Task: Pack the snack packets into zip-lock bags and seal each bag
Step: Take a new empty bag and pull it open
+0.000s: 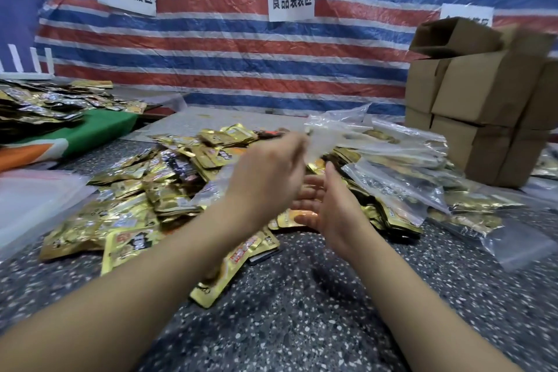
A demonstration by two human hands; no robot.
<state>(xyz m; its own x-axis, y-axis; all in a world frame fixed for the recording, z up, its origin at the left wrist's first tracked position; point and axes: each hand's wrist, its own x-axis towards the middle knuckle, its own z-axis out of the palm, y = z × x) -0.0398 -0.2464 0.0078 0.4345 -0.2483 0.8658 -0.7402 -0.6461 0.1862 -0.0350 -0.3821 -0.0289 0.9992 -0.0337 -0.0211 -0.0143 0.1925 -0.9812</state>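
1. Head view. The left hand (265, 174) is raised over the heap of snack packets (145, 190) on the speckled table (302, 296), its blurred fingers apparently pinching a clear zip-lock bag (326, 139) by one edge.
2. The right hand (326, 205) lies just beside it, palm up, fingers relaxed and holding nothing.
3. Filled bags (398, 178) lie to the right, near stacked cardboard boxes (483, 106); more packets (45, 103) sit on the far left.
4. Judged step: taking up an empty bag for filling.
5. The next move likely calls for the right hand to part the bag's mouth, then gather packets from the heap.
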